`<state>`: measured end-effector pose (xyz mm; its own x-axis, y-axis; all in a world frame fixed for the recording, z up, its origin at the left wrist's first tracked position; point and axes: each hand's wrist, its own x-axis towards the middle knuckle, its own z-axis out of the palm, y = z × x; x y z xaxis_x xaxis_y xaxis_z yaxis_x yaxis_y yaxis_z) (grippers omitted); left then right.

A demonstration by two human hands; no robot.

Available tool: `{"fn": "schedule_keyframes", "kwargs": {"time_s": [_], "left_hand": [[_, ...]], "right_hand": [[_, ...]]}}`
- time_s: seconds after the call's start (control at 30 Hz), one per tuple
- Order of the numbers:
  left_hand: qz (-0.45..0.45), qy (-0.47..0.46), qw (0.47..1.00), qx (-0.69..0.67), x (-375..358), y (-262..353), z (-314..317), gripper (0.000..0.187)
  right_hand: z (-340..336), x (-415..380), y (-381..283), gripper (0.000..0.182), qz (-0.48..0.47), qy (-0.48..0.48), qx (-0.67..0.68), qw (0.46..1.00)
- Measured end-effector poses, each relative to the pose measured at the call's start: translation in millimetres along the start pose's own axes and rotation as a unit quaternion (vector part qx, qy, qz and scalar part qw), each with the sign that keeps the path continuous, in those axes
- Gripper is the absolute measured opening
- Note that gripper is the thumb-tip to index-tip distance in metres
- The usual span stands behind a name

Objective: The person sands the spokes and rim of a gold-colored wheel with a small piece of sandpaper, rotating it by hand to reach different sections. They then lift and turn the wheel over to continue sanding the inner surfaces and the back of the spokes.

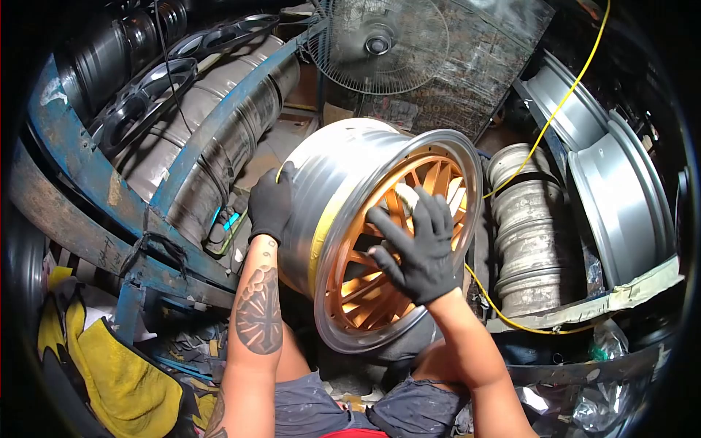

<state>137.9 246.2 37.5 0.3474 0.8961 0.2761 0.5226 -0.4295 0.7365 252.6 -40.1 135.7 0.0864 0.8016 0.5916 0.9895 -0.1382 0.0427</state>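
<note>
A wheel rim [343,164] with a bright silver barrel and gold spokes stands tilted in front of my knees. Yellow masking tape [323,237] runs round the barrel behind the polished outer lip. My left hand [270,203], in a black glove, grips the inner edge of the barrel on the left, with a thin yellow strip showing by its fingers. In a matching glove, my right hand [420,252] is spread over the gold spokes, its fingers apart. A small whitish piece [406,196] shows just beyond its fingers.
A fan [378,45] stands behind the rim. Blue metal rack bars [219,109] hold more rims on the left. Stacked worn rims [529,226] and silver rims [621,204] are on the right, near a yellow cable [566,106]. A yellow cloth [120,365] hangs at lower left.
</note>
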Motion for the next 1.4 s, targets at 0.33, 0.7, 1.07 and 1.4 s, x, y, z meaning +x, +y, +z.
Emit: {"fn": "schedule_keyframes", "kwargs": {"time_s": [0.33, 0.7, 1.07, 1.4], "left_hand": [[0.026, 0.005, 0.998, -0.051, -3.2, 6.7, 0.4, 0.056], [0.063, 0.023, 0.994, -0.088, -3.7, 11.7, 8.5, 0.054], [0.046, 0.004, 0.998, -0.048, -2.2, 13.5, 5.1, 0.052], [0.059, 0.005, 0.997, -0.045, -1.7, 7.3, 6.2, 0.047]], "right_hand": [[1.5, -3.3, -6.0, 0.047, 0.002, 0.008, 0.016, 1.000], [8.3, 15.7, 47.8, 0.039, 0.151, 0.082, -0.016, 0.985], [-6.2, 11.4, 12.7, 0.038, 0.108, 0.045, 0.029, 0.993], [-15.3, -18.4, 7.6, 0.053, 0.098, 0.037, 0.094, 0.990]]}}
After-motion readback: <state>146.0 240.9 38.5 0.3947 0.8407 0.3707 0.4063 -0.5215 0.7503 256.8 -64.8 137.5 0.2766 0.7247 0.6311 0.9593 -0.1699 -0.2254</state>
